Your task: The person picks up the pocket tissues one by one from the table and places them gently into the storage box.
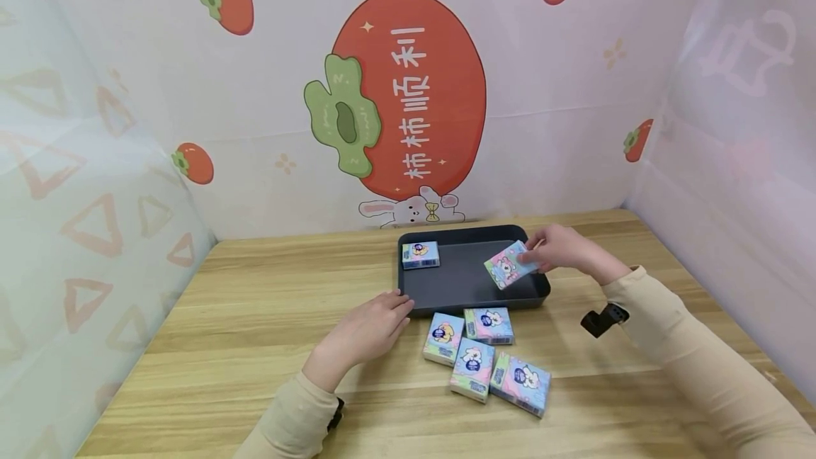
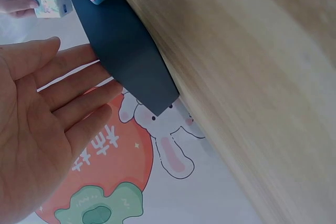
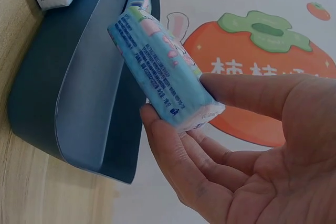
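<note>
My right hand (image 1: 561, 249) pinches a small tissue pack (image 1: 510, 265) by one end, tilted over the right half of a dark grey tray (image 1: 446, 297). The right wrist view shows thumb and fingers on either side of this pack (image 3: 163, 72). My left hand (image 1: 376, 326) has its fingertips at the tray's near left corner; in the left wrist view the fingers (image 2: 79, 103) lie straight against the tray's outer wall (image 2: 131, 56). Another tissue pack (image 1: 421, 253) lies inside the tray at the far left corner.
In front of the tray, several tissue packs lie on the wooden table (image 1: 287, 289): one pack (image 1: 489, 324) beside its near wall, others (image 1: 444, 337) (image 1: 473, 368) (image 1: 521, 382) closer to me. A printed curtain (image 1: 280, 105) stands behind the table.
</note>
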### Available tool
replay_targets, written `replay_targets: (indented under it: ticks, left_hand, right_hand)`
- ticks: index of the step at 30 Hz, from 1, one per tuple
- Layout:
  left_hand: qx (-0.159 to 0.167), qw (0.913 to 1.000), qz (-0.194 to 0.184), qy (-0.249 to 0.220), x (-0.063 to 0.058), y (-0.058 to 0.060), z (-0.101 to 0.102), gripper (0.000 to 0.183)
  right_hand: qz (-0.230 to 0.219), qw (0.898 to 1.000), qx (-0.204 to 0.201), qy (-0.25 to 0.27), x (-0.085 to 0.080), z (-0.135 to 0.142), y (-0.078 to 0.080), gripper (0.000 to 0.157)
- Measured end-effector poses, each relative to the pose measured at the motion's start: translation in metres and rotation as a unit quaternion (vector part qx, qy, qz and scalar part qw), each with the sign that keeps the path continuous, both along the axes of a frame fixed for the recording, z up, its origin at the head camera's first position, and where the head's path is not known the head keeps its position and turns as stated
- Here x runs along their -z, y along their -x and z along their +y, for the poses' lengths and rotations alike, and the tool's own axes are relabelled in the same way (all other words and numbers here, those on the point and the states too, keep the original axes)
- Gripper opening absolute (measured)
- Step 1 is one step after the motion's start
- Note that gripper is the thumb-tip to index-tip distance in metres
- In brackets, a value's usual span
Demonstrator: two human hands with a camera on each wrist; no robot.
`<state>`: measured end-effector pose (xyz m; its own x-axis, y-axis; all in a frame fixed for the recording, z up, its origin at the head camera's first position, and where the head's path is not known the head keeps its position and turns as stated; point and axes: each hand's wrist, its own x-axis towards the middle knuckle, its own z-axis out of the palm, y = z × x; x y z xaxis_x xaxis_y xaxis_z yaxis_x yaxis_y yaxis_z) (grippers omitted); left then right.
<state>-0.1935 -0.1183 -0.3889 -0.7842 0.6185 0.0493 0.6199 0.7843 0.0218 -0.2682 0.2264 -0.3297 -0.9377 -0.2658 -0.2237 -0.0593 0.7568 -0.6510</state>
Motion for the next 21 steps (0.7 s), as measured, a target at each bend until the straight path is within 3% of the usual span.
replay_targets:
  ticks: [15,21]
  left_hand:
    - [0.005,1.0,0.006,0.004,-0.001,0.0,0.0,0.037]
    - [0.004,1.0,0.007,0.004,0.0,0.0,0.0,0.037]
  right_hand:
    - [-0.022,1.0,0.019,-0.001,0.005,0.0,0.018,0.048]
    - [-0.018,0.999,0.029,-0.001,0.009,-0.004,0.025,0.042]
